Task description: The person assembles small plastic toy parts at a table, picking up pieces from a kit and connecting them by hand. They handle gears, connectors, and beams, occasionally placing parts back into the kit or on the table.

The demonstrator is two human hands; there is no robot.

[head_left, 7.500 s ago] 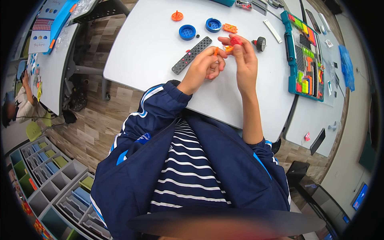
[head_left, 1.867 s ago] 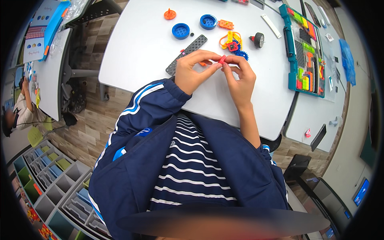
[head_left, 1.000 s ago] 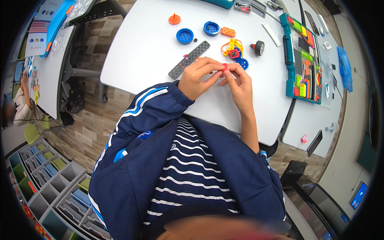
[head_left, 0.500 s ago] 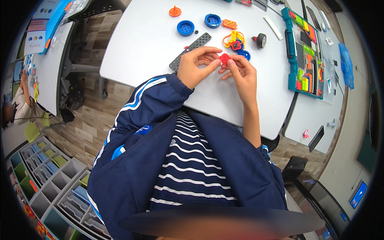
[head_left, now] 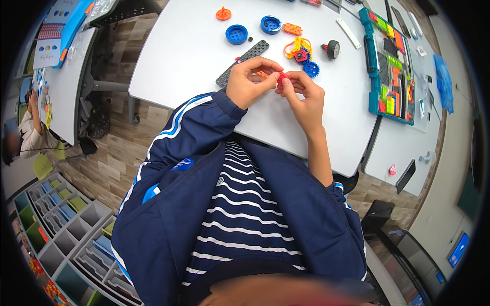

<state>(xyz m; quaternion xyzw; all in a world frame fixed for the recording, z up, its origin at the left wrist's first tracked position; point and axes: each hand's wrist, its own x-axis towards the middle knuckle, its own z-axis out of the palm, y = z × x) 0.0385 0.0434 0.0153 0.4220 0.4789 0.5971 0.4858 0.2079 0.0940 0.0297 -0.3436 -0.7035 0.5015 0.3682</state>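
Above the table's near part, both my hands meet on a small red toy building piece (head_left: 282, 78). My left hand (head_left: 250, 84) pinches it from the left, and my right hand (head_left: 305, 94) grips its right side; fingers partly cover it. An orange piece (head_left: 262, 74) shows between my left thumb and index finger; whether it is held or lies behind cannot be told. Just beyond my left hand is a dark grey perforated beam (head_left: 253, 52). Past my right fingers lie a yellow-and-red assembly (head_left: 301, 54) and a blue gear (head_left: 311, 69).
Farther back on the white table (head_left: 176, 56) are blue wheel hubs (head_left: 236, 34), an orange disc (head_left: 223, 14), an orange block (head_left: 292, 29) and a black wheel (head_left: 333, 49). A teal parts case (head_left: 375, 76) stands open at the right. Another person (head_left: 33, 130) sits far left.
The red piece has been turned from face-on to more edge-on and moved slightly left. My right hand has shifted a little left with it.
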